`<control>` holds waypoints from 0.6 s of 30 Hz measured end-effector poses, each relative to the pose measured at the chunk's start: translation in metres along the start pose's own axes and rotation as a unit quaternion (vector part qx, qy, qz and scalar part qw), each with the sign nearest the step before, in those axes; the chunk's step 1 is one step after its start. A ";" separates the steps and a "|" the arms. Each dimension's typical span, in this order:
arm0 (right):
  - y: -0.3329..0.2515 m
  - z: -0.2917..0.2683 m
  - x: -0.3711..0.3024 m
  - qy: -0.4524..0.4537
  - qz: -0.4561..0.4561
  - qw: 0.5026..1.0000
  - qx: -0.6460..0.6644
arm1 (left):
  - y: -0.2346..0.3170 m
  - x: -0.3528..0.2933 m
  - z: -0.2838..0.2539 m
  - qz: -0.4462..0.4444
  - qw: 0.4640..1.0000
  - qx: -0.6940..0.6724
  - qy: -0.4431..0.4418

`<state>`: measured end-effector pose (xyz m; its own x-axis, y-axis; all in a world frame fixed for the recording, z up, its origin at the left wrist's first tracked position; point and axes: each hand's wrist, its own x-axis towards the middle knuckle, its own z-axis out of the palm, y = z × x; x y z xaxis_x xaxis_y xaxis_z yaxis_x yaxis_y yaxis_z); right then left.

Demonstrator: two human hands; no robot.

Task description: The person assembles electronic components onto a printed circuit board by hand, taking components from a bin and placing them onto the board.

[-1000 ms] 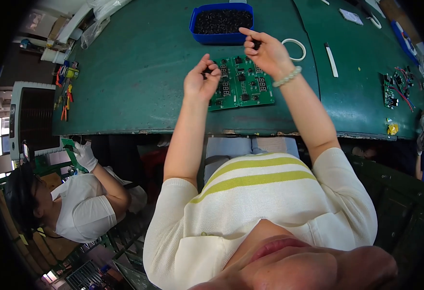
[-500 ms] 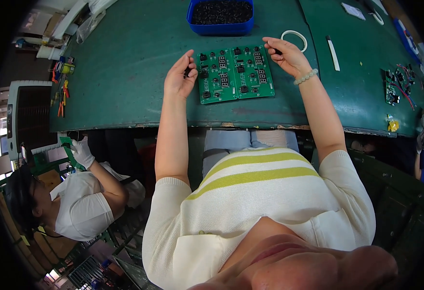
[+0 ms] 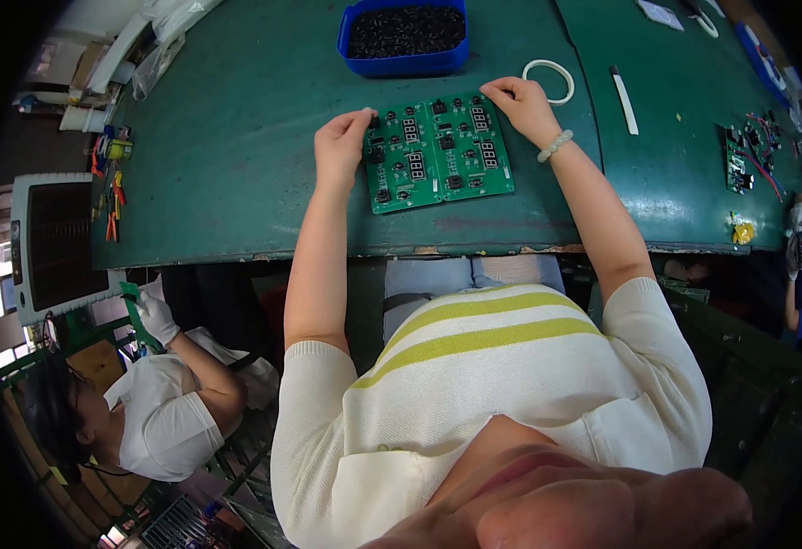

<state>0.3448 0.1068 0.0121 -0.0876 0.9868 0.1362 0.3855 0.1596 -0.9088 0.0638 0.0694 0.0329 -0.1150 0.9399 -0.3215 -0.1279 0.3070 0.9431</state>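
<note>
Green circuit board (image 3: 437, 154) lying flat on green surface (image 3: 236, 156), near blue tray (image 3: 403, 64). Left hand (image 3: 341, 146) fingers curled at left edge, right hand (image 3: 522, 105) fingers pinched at top-right corner, possibly on small part. Board best being steadied while parts are being seated square.

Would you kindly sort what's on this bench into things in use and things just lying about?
In use: circuit board, left hand, right hand, blue tray of black parts.
Lying about: white ring, white stick, wired board.
</note>
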 end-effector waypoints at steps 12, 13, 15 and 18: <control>0.004 -0.006 0.007 -0.079 -0.145 0.957 -0.237 | 0.001 0.004 0.012 0.335 0.784 0.522 0.007; 0.005 -0.006 0.008 -0.077 -0.143 0.958 -0.238 | 0.002 0.004 0.012 0.335 0.785 0.522 0.004; 0.006 -0.008 0.010 -0.096 -0.154 0.950 -0.252 | 0.002 0.004 0.012 0.315 0.783 0.536 -0.005; 0.006 -0.009 0.015 -0.111 -0.183 0.944 -0.252 | 0.002 0.005 0.012 0.269 0.812 0.518 0.002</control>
<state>0.3543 0.1225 0.0123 -0.4686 0.8418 0.2678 0.6745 0.5367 -0.5069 0.0745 0.0767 0.0336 0.1168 0.9799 0.1618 0.8391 -0.1845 0.5117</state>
